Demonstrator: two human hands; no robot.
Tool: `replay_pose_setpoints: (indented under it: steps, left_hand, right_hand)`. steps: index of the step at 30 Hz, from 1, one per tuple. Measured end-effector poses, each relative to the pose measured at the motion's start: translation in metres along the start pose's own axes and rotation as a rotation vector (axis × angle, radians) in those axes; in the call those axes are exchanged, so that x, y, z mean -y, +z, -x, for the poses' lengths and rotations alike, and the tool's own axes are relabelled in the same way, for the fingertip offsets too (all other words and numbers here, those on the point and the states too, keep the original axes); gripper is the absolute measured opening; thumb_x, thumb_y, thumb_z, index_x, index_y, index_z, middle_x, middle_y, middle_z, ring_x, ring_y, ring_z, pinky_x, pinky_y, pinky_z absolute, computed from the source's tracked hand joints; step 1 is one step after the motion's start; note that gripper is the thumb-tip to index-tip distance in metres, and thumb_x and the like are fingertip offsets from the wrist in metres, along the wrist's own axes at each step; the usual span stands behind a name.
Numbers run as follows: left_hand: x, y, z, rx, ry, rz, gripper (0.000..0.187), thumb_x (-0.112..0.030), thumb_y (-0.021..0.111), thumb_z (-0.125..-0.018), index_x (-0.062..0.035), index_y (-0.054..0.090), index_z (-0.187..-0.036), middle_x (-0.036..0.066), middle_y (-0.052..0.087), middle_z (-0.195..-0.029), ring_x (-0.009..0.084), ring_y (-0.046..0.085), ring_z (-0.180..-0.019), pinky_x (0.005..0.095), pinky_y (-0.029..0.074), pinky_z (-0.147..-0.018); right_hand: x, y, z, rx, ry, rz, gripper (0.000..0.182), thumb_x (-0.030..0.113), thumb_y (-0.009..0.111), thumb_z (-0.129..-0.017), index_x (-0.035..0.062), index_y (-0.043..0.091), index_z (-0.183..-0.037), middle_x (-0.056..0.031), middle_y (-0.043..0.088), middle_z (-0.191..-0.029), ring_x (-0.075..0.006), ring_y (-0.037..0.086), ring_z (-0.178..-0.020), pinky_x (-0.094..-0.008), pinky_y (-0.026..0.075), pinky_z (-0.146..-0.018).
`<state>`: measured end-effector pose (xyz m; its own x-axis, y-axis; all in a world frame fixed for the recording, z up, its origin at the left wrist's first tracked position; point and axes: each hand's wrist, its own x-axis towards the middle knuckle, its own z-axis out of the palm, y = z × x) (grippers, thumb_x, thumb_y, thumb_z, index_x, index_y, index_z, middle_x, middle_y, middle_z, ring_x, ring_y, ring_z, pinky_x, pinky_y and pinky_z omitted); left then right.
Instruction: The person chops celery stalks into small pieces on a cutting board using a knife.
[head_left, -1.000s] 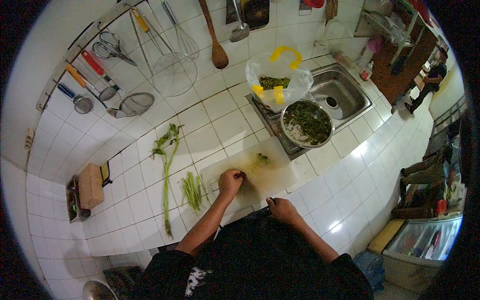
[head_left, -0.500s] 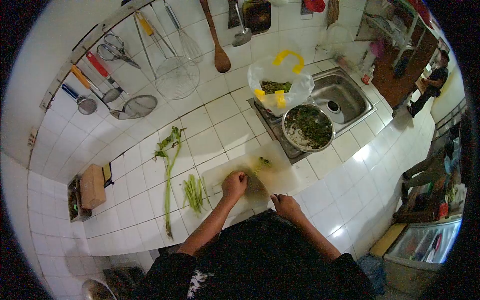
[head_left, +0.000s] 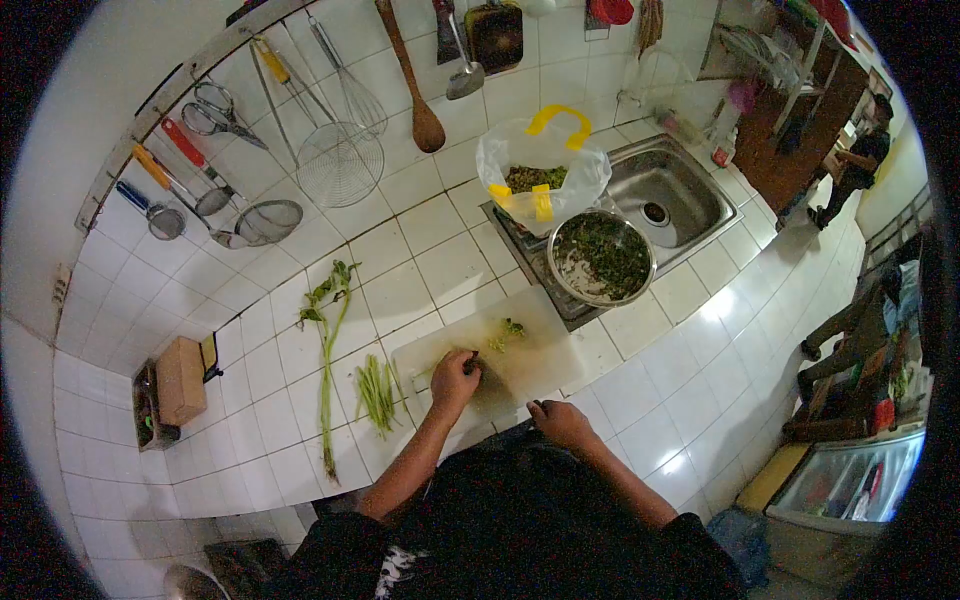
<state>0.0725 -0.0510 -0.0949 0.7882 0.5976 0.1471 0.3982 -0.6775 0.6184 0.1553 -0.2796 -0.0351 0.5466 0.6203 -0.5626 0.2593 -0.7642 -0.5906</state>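
Observation:
My left hand [head_left: 456, 382] is closed over the left half of a whitish cutting board [head_left: 550, 345]; what its fingers pinch is too small to name. At the board's near edge my right hand [head_left: 562, 422] is wrapped round the dark handle of a knife, whose blade is hard to make out against the board. Small chopped green pieces [head_left: 512, 328] lie on the board beyond my hands. To the left, a bunch of cut green stalks [head_left: 376, 395] rests on the tiles, beside a long leafy stalk [head_left: 327, 380].
A steel bowl of chopped greens [head_left: 602, 258] and a plastic bag with yellow handles [head_left: 540, 170] stand by the sink [head_left: 670, 190]. Utensils hang on the wall. A cardboard box [head_left: 180, 380] sits far left. Two other people are at the right.
The view has shifted slightly, so the counter items appear a little further left. Both hands stay closed near the board, with my right hand still at its near edge.

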Motion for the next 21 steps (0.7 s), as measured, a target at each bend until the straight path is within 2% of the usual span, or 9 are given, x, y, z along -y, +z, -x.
replay_pose_setpoints:
  steps: [4, 6, 7, 10, 12, 13, 16, 18, 21]
  left_hand:
    - [-0.010, -0.010, 0.007, 0.076, -0.126, 0.002, 0.028, -0.015, 0.074, -0.074, -0.0070, 0.069, -0.101, 0.011, 0.063, -0.088, 0.0224, 0.065, -0.076, 0.0350, 0.053, -0.072]
    - [-0.008, -0.009, 0.008, 0.038, -0.091, 0.021, 0.029, -0.016, 0.075, -0.074, -0.0071, 0.069, -0.101, 0.010, 0.063, -0.087, 0.0217, 0.065, -0.075, 0.0342, 0.053, -0.071]
    - [-0.007, -0.008, 0.011, 0.008, -0.052, 0.041, 0.030, -0.016, 0.076, -0.074, -0.0071, 0.069, -0.102, 0.010, 0.062, -0.086, 0.0209, 0.065, -0.074, 0.0334, 0.053, -0.071]
    - [-0.003, -0.006, 0.009, 0.044, -0.095, 0.129, 0.032, -0.017, 0.078, -0.073, -0.0077, 0.069, -0.103, 0.009, 0.062, -0.085, 0.0203, 0.064, -0.073, 0.0325, 0.053, -0.070]
    - [-0.004, -0.008, 0.008, 0.046, -0.092, 0.118, 0.033, -0.017, 0.078, -0.073, -0.0082, 0.069, -0.103, 0.009, 0.062, -0.085, 0.0199, 0.064, -0.073, 0.0320, 0.053, -0.070]
    - [-0.004, -0.009, 0.008, 0.049, -0.087, 0.104, 0.033, -0.018, 0.078, -0.073, -0.0087, 0.069, -0.103, 0.009, 0.062, -0.085, 0.0196, 0.064, -0.073, 0.0314, 0.053, -0.069]
    - [-0.003, -0.007, 0.008, 0.053, -0.088, 0.060, 0.034, -0.018, 0.079, -0.073, -0.0094, 0.068, -0.104, 0.008, 0.062, -0.085, 0.0189, 0.063, -0.073, 0.0317, 0.053, -0.069]
    - [0.000, -0.006, 0.007, 0.070, -0.099, 0.081, 0.034, -0.018, 0.078, -0.073, -0.0092, 0.068, -0.104, 0.008, 0.062, -0.085, 0.0189, 0.063, -0.073, 0.0320, 0.053, -0.069]
    - [0.002, -0.006, 0.004, 0.104, -0.119, 0.094, 0.036, -0.019, 0.078, -0.073, -0.0090, 0.068, -0.106, 0.007, 0.062, -0.083, 0.0197, 0.063, -0.075, 0.0327, 0.053, -0.071]
  right_hand:
    - [0.001, -0.008, -0.011, -0.015, -0.033, -0.019, 0.057, 0.048, 0.037, -0.098, -0.0010, 0.066, -0.098, -0.0288, 0.064, -0.097, -0.0473, 0.060, -0.094, -0.0537, 0.046, -0.085]
    - [-0.009, -0.013, -0.025, -0.063, -0.031, 0.006, 0.057, 0.048, 0.037, -0.098, -0.0010, 0.065, -0.099, -0.0291, 0.063, -0.099, -0.0483, 0.059, -0.094, -0.0542, 0.046, -0.085]
    - [-0.009, -0.021, -0.026, -0.070, -0.107, -0.001, 0.057, 0.048, 0.037, -0.098, -0.0017, 0.065, -0.100, -0.0301, 0.062, -0.100, -0.0492, 0.058, -0.094, -0.0547, 0.045, -0.085]
    - [-0.014, -0.027, -0.031, -0.110, -0.073, 0.023, 0.057, 0.047, 0.037, -0.098, -0.0020, 0.065, -0.100, -0.0311, 0.062, -0.100, -0.0487, 0.058, -0.096, -0.0539, 0.045, -0.086]
    - [-0.010, -0.036, -0.025, -0.103, -0.130, 0.076, 0.064, 0.048, 0.028, -0.100, -0.0033, 0.065, -0.091, -0.0303, 0.063, -0.094, -0.0463, 0.060, -0.093, -0.0530, 0.046, -0.085]
    - [-0.010, -0.034, -0.025, -0.105, -0.132, 0.078, 0.064, 0.048, 0.028, -0.100, -0.0033, 0.065, -0.091, -0.0303, 0.063, -0.094, -0.0463, 0.060, -0.093, -0.0530, 0.046, -0.085]
    - [-0.015, -0.027, -0.029, -0.084, -0.144, 0.041, 0.066, 0.049, 0.029, -0.099, -0.0051, 0.064, -0.090, -0.0309, 0.063, -0.094, -0.0458, 0.060, -0.092, -0.0527, 0.046, -0.086]
    - [-0.016, -0.023, -0.033, -0.007, -0.057, 0.024, 0.056, 0.047, 0.039, -0.097, -0.0021, 0.066, -0.101, -0.0296, 0.063, -0.102, -0.0464, 0.059, -0.099, -0.0508, 0.046, -0.089]
    - [-0.021, -0.018, -0.037, -0.088, -0.066, 0.023, 0.056, 0.049, 0.040, -0.096, 0.0001, 0.067, -0.100, -0.0270, 0.065, -0.098, -0.0452, 0.061, -0.096, -0.0499, 0.048, -0.086]
